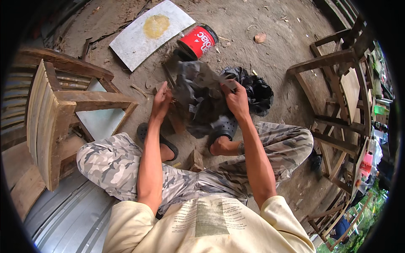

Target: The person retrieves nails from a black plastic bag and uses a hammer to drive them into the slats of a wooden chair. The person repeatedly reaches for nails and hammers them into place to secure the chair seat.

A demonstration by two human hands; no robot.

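A crumpled, thin black plastic bag (200,95) is stretched between my two hands above the dirt ground. My left hand (161,103) is closed at its left edge, the fingertips partly hidden. My right hand (236,100) pinches the upper right part of the bag between thumb and fingers. Just right of it, a second bunched black plastic bag (258,95) lies on the ground. Beyond my hands, a red can (198,41) with a dark rim lies tilted. Under the held bag a brown block (175,120) shows in part.
A white board (139,44) with a yellowish stain lies at the far left. A wooden chair frame (90,101) stands at my left, another wooden chair (327,63) at the right. My feet wear dark clogs (225,128); a small wood piece (196,161) lies between them.
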